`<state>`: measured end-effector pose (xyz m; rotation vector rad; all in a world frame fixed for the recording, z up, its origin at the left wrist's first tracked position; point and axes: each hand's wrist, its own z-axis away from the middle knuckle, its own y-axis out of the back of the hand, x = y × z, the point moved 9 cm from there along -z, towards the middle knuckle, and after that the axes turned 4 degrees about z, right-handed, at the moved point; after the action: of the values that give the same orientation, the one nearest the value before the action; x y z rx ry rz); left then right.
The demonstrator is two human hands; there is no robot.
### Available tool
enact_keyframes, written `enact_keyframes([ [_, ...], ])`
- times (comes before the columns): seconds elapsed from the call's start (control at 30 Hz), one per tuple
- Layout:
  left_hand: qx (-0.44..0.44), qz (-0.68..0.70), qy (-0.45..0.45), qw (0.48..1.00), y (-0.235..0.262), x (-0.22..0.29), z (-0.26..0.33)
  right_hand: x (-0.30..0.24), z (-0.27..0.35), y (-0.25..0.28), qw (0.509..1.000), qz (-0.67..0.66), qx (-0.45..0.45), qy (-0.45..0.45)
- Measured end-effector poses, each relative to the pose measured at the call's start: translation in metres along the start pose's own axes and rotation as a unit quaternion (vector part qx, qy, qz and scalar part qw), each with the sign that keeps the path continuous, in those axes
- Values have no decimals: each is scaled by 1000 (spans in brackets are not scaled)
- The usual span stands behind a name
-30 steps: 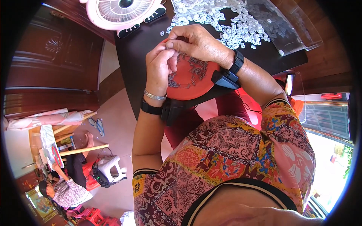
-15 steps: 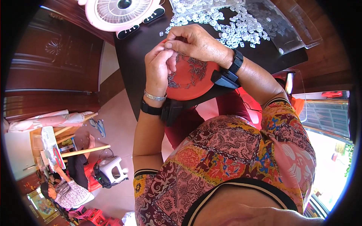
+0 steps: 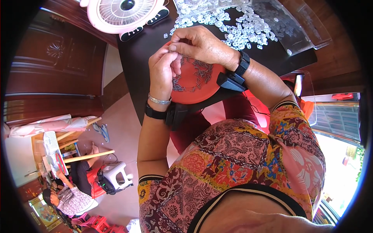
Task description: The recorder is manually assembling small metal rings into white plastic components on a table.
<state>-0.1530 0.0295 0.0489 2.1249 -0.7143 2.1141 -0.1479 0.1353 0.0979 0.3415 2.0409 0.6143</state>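
My left hand (image 3: 162, 70) and my right hand (image 3: 200, 44) meet fingertip to fingertip over the far left rim of a round red plate (image 3: 211, 87). Both are closed in a pinch. Whatever sits between the fingers is too small and too covered to make out. Many small grey screws (image 3: 203, 72) lie scattered in the plate below my hands. Beyond my right hand, a heap of small white, clear-looking plastic pieces with holes (image 3: 248, 31) spreads over the black table (image 3: 136, 58).
A pink fan (image 3: 126, 15) stands at the table's far left. Clear plastic trays (image 3: 287, 33) are at the far right, one holding more white pieces. On the left, another person (image 3: 74, 198) sits low near a white stool (image 3: 116, 176). Slippers (image 3: 101, 132) lie on the floor.
My hands hold almost the same pinched pose over the plate. Only a very slight shift of the whole view shows.
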Motion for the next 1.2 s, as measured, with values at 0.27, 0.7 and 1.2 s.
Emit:
enact_keyframes([
  [0.27, 6, -14, 2, 1000, 1, -2, -1, -3, 1, 1, 1000, 17, 9, 24],
  [0.7, 6, -18, 0, 1000, 2, 1, -1, 4, 0, -2, 999, -28, -11, -10],
  [1.2, -5, -41, -13, 999, -2, 12, 3, 12, -3, 1, 985, -169, -4, -24],
])
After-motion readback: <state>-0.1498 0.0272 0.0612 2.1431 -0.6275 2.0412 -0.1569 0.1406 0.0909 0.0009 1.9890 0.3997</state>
